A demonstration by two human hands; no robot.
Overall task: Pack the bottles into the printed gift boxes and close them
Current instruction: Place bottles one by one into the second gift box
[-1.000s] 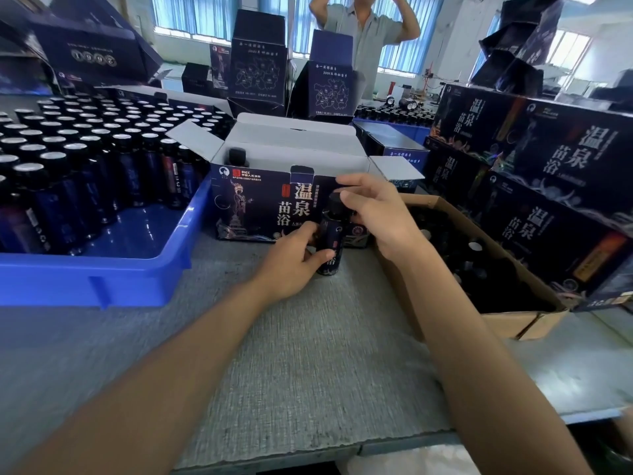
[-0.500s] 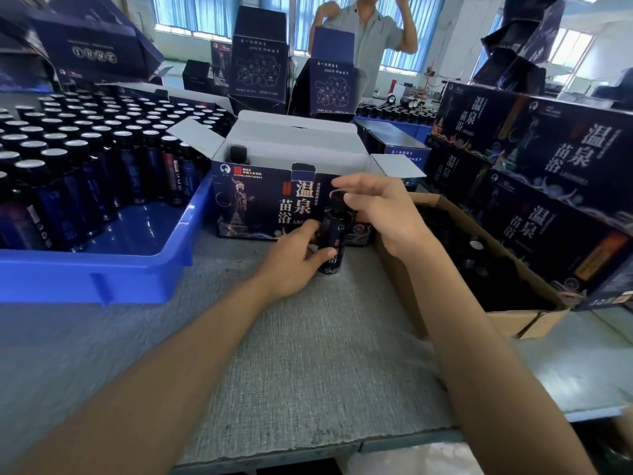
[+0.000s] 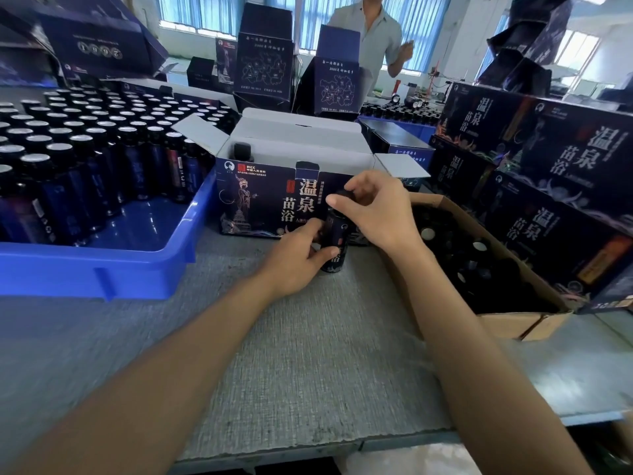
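A worker steadies a dark glass bottle point(image 3: 335, 242) upright on the grey tabletop point(image 3: 308, 354), just in front of the open printed gift box point(image 3: 270, 204). The left hand point(image 3: 294, 258) wraps the bottle's body; the right hand point(image 3: 373, 209) pinches its black cap point(image 3: 343, 196). One bottle point(image 3: 242, 151) already stands inside the box. Best practice, seemingly: confirm the cap is tight, then lower the bottle straight in beside it.
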